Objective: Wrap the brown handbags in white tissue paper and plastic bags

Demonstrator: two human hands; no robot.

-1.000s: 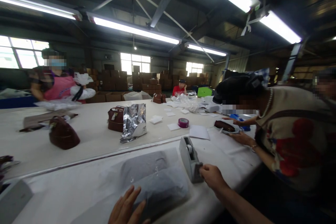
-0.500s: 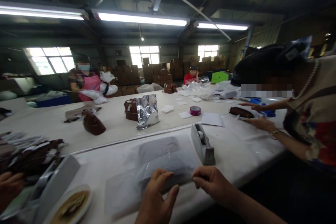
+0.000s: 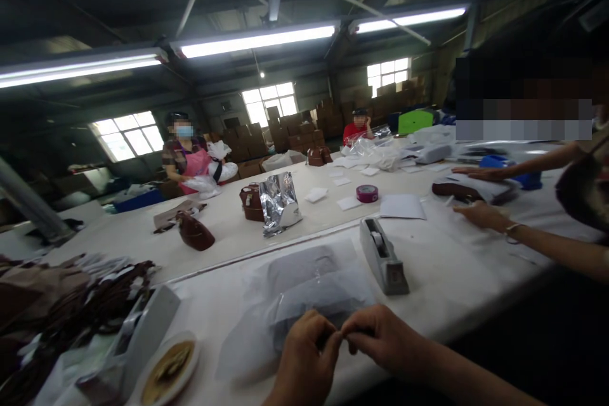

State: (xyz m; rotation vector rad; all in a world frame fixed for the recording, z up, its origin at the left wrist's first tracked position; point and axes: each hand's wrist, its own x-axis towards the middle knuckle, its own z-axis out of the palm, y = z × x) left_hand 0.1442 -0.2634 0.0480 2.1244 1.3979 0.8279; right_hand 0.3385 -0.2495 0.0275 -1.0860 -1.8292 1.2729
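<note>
A grey wrapped bundle in a clear plastic bag (image 3: 309,288) lies on the white table near its front edge. My left hand (image 3: 311,352) is at the near side of the bag, thumb and fingers pinched together. My right hand (image 3: 380,339) meets it from the right, its thumb and forefinger pinched as well. The fingertips of both hands touch or nearly touch; whatever is between them is too small to make out. A grey tape dispenser (image 3: 383,257) stands just right of the bag.
A second dispenser (image 3: 150,336), a round dish (image 3: 169,368) and brown straps (image 3: 90,311) are at left. Farther back are brown bags (image 3: 195,231), a silver pouch (image 3: 280,206) and purple tape (image 3: 366,193). At right, a co-worker's hands (image 3: 483,214) handle a brown item (image 3: 454,191).
My left hand has closed from an open pose and met my right hand. The view has tilted and shifted. The co-worker's far hand now lies on white wrapping over the brown item.
</note>
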